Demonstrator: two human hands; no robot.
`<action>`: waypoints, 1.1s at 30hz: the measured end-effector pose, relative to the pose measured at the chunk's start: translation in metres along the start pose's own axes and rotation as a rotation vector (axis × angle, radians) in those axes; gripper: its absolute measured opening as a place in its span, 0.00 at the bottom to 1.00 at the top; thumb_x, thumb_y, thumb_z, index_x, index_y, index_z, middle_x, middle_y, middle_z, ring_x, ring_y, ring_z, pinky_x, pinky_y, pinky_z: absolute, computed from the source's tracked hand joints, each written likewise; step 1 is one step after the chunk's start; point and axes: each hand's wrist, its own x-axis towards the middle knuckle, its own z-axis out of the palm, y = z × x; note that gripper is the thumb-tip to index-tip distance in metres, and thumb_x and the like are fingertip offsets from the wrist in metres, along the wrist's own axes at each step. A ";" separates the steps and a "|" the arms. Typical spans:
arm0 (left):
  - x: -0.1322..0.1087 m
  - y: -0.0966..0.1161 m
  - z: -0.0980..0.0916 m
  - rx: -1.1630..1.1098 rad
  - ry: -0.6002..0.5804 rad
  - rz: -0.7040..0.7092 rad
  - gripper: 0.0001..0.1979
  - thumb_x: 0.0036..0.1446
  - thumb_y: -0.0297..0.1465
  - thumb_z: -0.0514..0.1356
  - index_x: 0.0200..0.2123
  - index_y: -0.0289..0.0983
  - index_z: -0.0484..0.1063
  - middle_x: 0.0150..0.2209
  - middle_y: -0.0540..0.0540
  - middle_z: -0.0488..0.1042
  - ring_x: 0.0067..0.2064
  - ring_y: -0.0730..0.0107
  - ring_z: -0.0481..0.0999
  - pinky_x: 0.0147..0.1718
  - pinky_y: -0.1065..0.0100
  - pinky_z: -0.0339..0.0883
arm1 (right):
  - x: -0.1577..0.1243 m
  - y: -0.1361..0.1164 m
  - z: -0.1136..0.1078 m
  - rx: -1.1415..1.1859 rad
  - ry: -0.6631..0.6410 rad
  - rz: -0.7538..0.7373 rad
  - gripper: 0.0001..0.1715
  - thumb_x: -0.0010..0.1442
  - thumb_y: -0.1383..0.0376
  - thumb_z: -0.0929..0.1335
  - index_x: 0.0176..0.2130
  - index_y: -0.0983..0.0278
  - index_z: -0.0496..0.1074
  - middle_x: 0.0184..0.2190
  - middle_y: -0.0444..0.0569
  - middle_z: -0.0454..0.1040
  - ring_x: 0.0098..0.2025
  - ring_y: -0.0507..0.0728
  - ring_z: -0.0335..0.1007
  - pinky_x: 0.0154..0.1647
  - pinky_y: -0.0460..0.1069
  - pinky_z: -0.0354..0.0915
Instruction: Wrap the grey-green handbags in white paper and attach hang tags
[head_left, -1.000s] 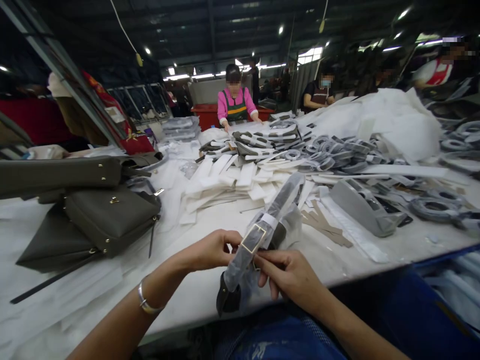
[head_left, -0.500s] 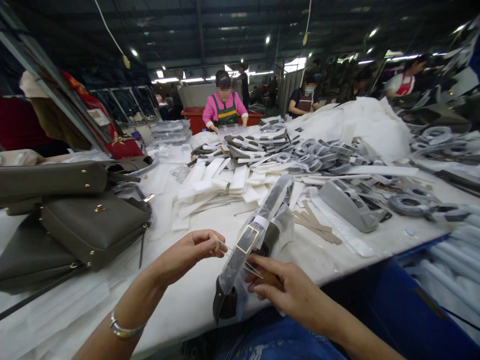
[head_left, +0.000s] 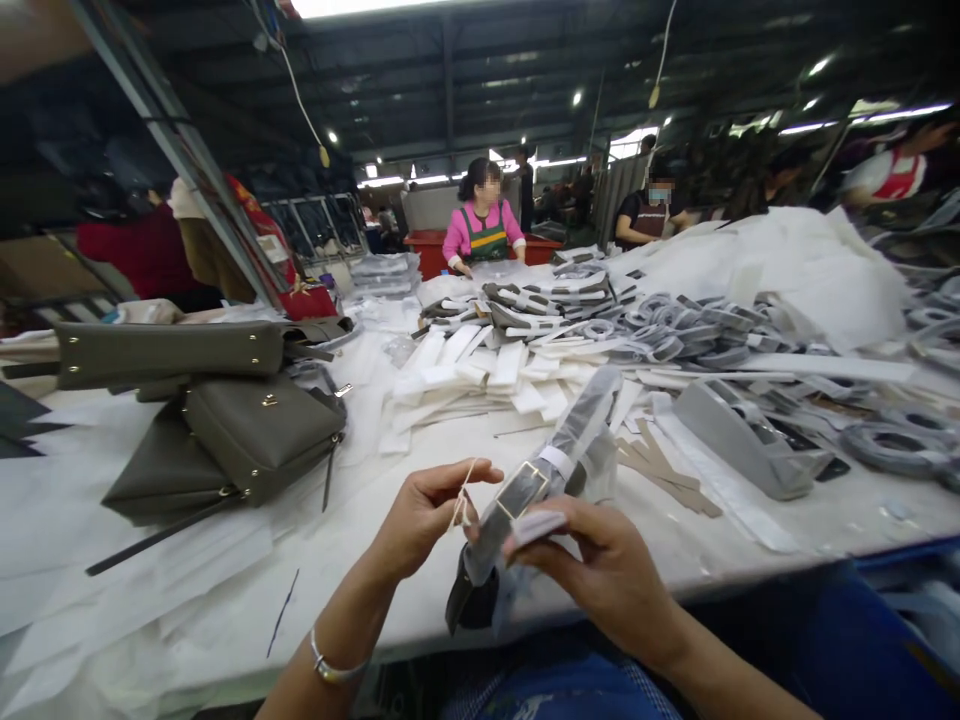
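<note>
A strap (head_left: pixel 581 420) wrapped in clear film stands slanted at the table's front, with a gold rectangular buckle (head_left: pixel 523 490) and a white band round it. Its dark olive leather end (head_left: pixel 471 602) shows at the bottom. Left of the buckle, my left hand (head_left: pixel 431 515) is closed on a thin white string (head_left: pixel 462 505), which hangs in loose loops at the fingertips. My right hand (head_left: pixel 611 570), close to the buckle's right side, pinches a small pale flat piece (head_left: pixel 538 525) that looks like a tag. Whether string and tag are joined I cannot tell.
Olive leather bags (head_left: pixel 262 430) are stacked on the left. White foam strips (head_left: pixel 480 375) and film-wrapped straps (head_left: pixel 660 320) are heaped beyond. Brown card strips (head_left: pixel 667 465) and a grey wrapped piece (head_left: pixel 739 435) lie to the right. A person in pink (head_left: pixel 486 228) works across the table.
My left hand has drawn in closer to the buckle, the string now bunched at its fingers. My right hand has turned and raised the flat piece beside the buckle. The view has swung left.
</note>
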 end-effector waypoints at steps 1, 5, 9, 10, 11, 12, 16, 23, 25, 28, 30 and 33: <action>0.000 0.002 0.001 0.016 -0.008 0.036 0.28 0.45 0.51 0.72 0.45 0.39 0.81 0.41 0.42 0.81 0.27 0.70 0.73 0.31 0.66 0.70 | 0.007 0.001 0.003 -0.047 0.000 -0.003 0.06 0.61 0.62 0.73 0.41 0.56 0.79 0.35 0.43 0.82 0.36 0.56 0.80 0.41 0.48 0.75; -0.004 0.015 0.002 0.075 -0.015 0.108 0.28 0.46 0.52 0.71 0.45 0.39 0.82 0.41 0.41 0.81 0.43 0.54 0.78 0.44 0.62 0.71 | 0.024 0.003 0.007 -0.376 -0.023 -0.094 0.20 0.63 0.63 0.71 0.54 0.54 0.73 0.42 0.43 0.83 0.40 0.57 0.80 0.42 0.47 0.73; -0.016 0.028 0.008 0.305 0.012 0.209 0.24 0.49 0.45 0.72 0.48 0.41 0.80 0.48 0.41 0.80 0.50 0.53 0.77 0.52 0.58 0.71 | 0.026 -0.003 0.008 -0.703 -0.079 -0.174 0.11 0.65 0.64 0.70 0.48 0.56 0.76 0.37 0.45 0.83 0.34 0.57 0.79 0.36 0.47 0.69; -0.019 0.030 0.010 0.395 0.026 0.250 0.22 0.51 0.42 0.71 0.49 0.43 0.80 0.49 0.42 0.79 0.51 0.55 0.77 0.52 0.59 0.71 | 0.025 -0.004 0.009 -0.750 -0.076 -0.187 0.09 0.65 0.65 0.69 0.45 0.57 0.77 0.35 0.45 0.83 0.32 0.56 0.79 0.34 0.47 0.68; -0.021 0.030 0.013 0.473 0.046 0.291 0.20 0.53 0.39 0.71 0.50 0.44 0.79 0.49 0.43 0.78 0.51 0.57 0.77 0.51 0.61 0.72 | 0.025 -0.005 0.010 -0.780 -0.075 -0.197 0.07 0.65 0.66 0.69 0.44 0.58 0.77 0.34 0.45 0.82 0.32 0.56 0.78 0.34 0.47 0.67; -0.023 0.030 0.015 0.533 0.075 0.331 0.18 0.55 0.35 0.69 0.50 0.45 0.78 0.49 0.44 0.78 0.50 0.60 0.77 0.48 0.64 0.73 | 0.026 -0.005 0.011 -0.797 -0.076 -0.206 0.07 0.65 0.67 0.69 0.42 0.58 0.77 0.33 0.45 0.82 0.32 0.56 0.78 0.34 0.46 0.67; -0.028 0.019 0.022 0.694 0.218 0.515 0.16 0.60 0.26 0.63 0.50 0.47 0.78 0.45 0.46 0.75 0.43 0.69 0.78 0.38 0.73 0.75 | 0.029 -0.003 0.013 -0.727 -0.132 -0.243 0.11 0.66 0.72 0.65 0.41 0.61 0.76 0.33 0.47 0.80 0.35 0.55 0.77 0.37 0.46 0.69; -0.047 0.002 0.027 0.769 0.484 0.703 0.12 0.58 0.23 0.65 0.44 0.44 0.79 0.35 0.50 0.78 0.36 0.73 0.79 0.37 0.76 0.74 | 0.025 -0.006 0.009 -0.517 -0.083 -0.239 0.29 0.60 0.71 0.70 0.59 0.57 0.70 0.49 0.51 0.75 0.52 0.56 0.73 0.55 0.50 0.70; -0.052 -0.003 0.028 0.648 0.577 0.558 0.08 0.57 0.29 0.67 0.41 0.42 0.79 0.34 0.50 0.79 0.34 0.71 0.79 0.34 0.75 0.74 | 0.023 -0.005 0.006 -0.499 -0.062 -0.241 0.27 0.61 0.69 0.71 0.58 0.55 0.71 0.49 0.50 0.74 0.52 0.56 0.73 0.54 0.50 0.71; -0.063 -0.009 0.028 0.325 0.797 0.274 0.14 0.53 0.42 0.70 0.38 0.38 0.79 0.34 0.47 0.81 0.35 0.66 0.80 0.33 0.73 0.75 | 0.022 0.004 0.003 -0.502 -0.040 -0.309 0.18 0.64 0.67 0.69 0.52 0.55 0.76 0.52 0.51 0.73 0.52 0.56 0.73 0.52 0.49 0.73; -0.075 -0.009 0.027 0.216 0.872 0.184 0.18 0.52 0.45 0.69 0.38 0.37 0.79 0.34 0.46 0.81 0.36 0.63 0.81 0.34 0.71 0.76 | 0.024 0.015 0.002 -0.611 -0.038 -0.400 0.19 0.65 0.69 0.67 0.54 0.55 0.75 0.56 0.52 0.73 0.54 0.58 0.73 0.54 0.52 0.72; -0.100 -0.007 0.031 0.355 0.684 0.253 0.13 0.56 0.43 0.67 0.39 0.41 0.78 0.35 0.45 0.80 0.38 0.61 0.81 0.36 0.68 0.77 | 0.032 0.033 0.002 -0.817 -0.065 -0.506 0.29 0.64 0.75 0.63 0.62 0.59 0.67 0.58 0.53 0.73 0.57 0.59 0.72 0.57 0.54 0.71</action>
